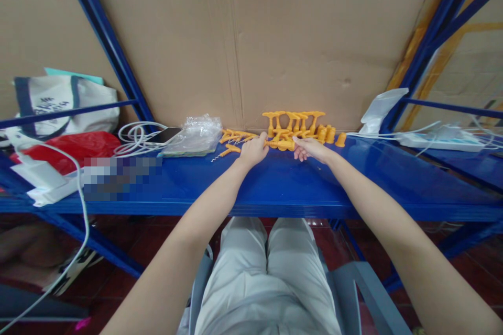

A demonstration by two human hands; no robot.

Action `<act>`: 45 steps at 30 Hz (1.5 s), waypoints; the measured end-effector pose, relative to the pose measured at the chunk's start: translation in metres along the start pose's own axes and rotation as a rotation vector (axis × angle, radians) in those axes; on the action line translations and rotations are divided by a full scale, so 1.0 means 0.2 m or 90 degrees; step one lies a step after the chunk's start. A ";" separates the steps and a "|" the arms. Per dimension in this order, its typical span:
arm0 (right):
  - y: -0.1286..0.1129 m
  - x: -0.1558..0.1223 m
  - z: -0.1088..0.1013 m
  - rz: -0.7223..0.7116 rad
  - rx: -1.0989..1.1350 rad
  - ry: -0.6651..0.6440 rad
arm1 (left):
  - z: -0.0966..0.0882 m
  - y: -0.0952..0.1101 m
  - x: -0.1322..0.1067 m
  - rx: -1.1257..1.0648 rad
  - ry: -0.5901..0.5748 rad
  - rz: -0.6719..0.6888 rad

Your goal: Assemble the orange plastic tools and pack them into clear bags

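Observation:
My left hand (254,152) is closed on a yellow plastic corkscrew, mostly hidden by the fingers. Toward the right, a yellow ribbed cap (286,145) lies in line with it, between the hands. The thumb and fingers of my right hand (313,149) pinch that cap's right end. Left of my left hand lie loose yellow corkscrews (231,136) with bare metal spirals, one nearer corkscrew (228,152) set apart. Behind my hands, several capped corkscrews (294,118) stand in a row with T-shaped handles up. Loose yellow caps (340,140) stand by my right hand.
A blue shelf table (291,188) carries everything, backed by cardboard (298,47). Clear plastic bags (196,136), a phone (166,136) and white cables lie left. A red bag (78,149), a cloth bag (66,104) and a power strip (58,186) are farther left; another strip (440,140) is right.

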State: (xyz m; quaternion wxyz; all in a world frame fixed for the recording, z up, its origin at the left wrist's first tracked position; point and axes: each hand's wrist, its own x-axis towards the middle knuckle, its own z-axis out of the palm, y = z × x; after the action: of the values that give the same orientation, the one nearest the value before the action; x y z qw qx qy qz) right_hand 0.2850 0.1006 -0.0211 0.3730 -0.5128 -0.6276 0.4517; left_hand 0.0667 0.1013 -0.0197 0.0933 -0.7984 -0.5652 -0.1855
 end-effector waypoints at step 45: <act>-0.14 0.24 0.42 -0.263 -0.900 0.104 | -0.03 -0.18 0.02 0.005 -0.104 -0.253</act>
State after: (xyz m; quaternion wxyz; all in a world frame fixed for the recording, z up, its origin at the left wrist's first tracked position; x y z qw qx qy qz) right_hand 0.1887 0.1305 -0.0200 0.0767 -0.5338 -0.8229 -0.1789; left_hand 0.0326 0.1152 -0.0152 0.0119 -0.6831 -0.7180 -0.1329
